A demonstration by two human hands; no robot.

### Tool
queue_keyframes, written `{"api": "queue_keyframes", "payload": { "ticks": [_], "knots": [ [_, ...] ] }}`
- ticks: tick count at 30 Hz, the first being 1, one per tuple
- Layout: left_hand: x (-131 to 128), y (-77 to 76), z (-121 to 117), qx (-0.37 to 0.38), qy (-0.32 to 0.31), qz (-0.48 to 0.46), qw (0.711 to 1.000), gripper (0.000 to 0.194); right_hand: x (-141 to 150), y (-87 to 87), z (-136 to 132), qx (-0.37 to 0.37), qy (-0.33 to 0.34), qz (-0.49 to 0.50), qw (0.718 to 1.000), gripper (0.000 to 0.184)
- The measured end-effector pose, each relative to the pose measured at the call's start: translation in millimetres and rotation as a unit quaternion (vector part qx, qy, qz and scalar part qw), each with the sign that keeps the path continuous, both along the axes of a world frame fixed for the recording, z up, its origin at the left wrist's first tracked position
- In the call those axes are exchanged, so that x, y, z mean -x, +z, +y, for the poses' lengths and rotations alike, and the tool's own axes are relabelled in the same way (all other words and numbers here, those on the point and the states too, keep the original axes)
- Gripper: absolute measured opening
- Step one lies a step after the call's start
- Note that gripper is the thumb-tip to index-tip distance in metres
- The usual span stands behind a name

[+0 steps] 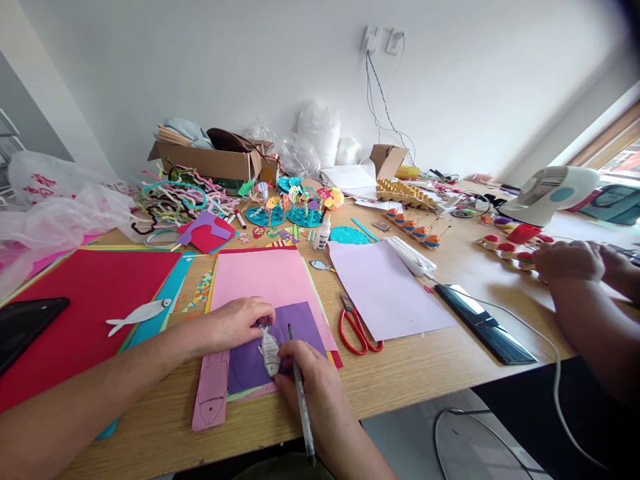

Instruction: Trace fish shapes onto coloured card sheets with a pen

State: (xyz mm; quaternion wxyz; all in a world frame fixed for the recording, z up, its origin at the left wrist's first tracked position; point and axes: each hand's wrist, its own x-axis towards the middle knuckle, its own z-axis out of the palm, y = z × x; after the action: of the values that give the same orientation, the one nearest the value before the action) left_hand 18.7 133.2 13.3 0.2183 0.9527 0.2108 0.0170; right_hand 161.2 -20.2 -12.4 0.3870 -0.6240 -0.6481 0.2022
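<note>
My left hand point(235, 325) lies on a purple sheet point(250, 363), its fingertips pressing the top of a small grey paper fish point(269, 351). My right hand point(313, 383) is closed round a dark pen point(301, 393) whose tip meets the purple sheet beside the fish. The purple sheet lies over a pink sheet point(265, 277). A pink paper strip with a drawn fish point(213, 393) sits at the table's front edge.
Red-handled scissors point(356, 329) and a lilac sheet point(383, 287) lie to the right. A red sheet point(85, 313), a second paper fish point(139, 314) and a black phone point(25, 327) lie left. Another person's hands point(570, 261) work at far right. Craft clutter and boxes point(210, 160) fill the back.
</note>
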Motion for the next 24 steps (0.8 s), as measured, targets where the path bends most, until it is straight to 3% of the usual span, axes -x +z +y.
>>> {"api": "queue_keyframes", "payload": {
  "ticks": [4, 8, 13, 17, 21, 24],
  "knots": [
    [0.7, -2.0, -0.6, -0.008, -0.003, -0.010, 1.000, 0.020, -4.4, 1.3, 0.8, 0.024, -0.018, 0.118, 0.993, 0.029],
    [1.6, 3.3, 0.2, -0.016, -0.006, -0.022, 1.000, 0.020, -17.7, 4.5, -2.5, -0.021, -0.046, 0.188, 0.981, 0.015],
    [12.9, 13.4, -5.5, -0.032, -0.032, -0.051, 0.998, 0.030, -43.2, 6.2, -8.8, -0.068, -0.081, 0.109, 0.989, 0.010],
    [30.5, 2.0, -21.6, -0.064, -0.127, -0.103, 0.984, 0.037, -52.5, 2.1, -10.6, -0.104, -0.102, 0.032, 0.989, 0.013],
    [47.4, -13.7, -34.0, -0.112, -0.172, -0.113, 0.972, 0.038, -48.4, 5.2, -12.4, -0.079, -0.036, -0.034, 0.996, 0.022],
    [53.0, -11.9, -38.7, -0.122, -0.182, -0.068, 0.973, 0.045, -42.7, 10.1, -12.7, -0.049, 0.020, -0.067, 0.996, 0.025]
  ]
}}
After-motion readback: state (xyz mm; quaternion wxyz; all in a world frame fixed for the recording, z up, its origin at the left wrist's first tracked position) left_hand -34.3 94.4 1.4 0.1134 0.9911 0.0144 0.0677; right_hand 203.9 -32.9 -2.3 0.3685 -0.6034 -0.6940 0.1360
